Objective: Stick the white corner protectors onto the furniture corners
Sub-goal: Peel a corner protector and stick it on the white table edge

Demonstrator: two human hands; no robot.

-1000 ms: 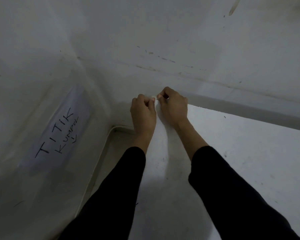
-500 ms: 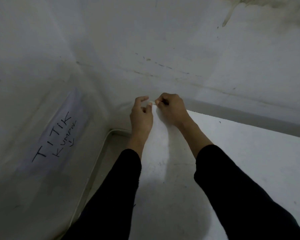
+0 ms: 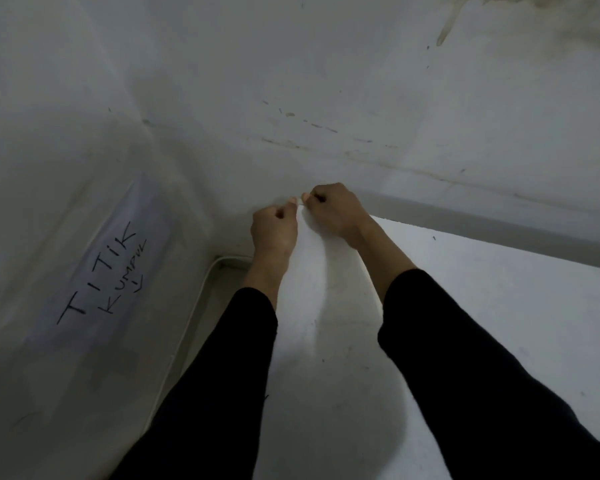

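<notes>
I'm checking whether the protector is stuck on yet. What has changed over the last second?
Little. On the left hand, the index finger, lifted half a second ago, has curled back in; its thumb tip sits by the white corner protector that the right hand pinches. Both hands stayed at the far corner of the white furniture top.

Two off-white walls meet in a corner, the left wall (image 3: 49, 133) and the back wall (image 3: 361, 74), under dim, flat light. A pale paper sign (image 3: 108, 268) on the left wall bears handwritten black letters, "TITIK KUMPUL", with a small arrow. The back wall shows a brownish drip stain (image 3: 445, 29) at upper right and dark scuff marks (image 3: 312, 128) across its middle. A white cable (image 3: 187, 323) runs along the floor (image 3: 222, 282). The white bench (image 3: 499, 306) stands near the back wall, a shadowed gap between them
</notes>
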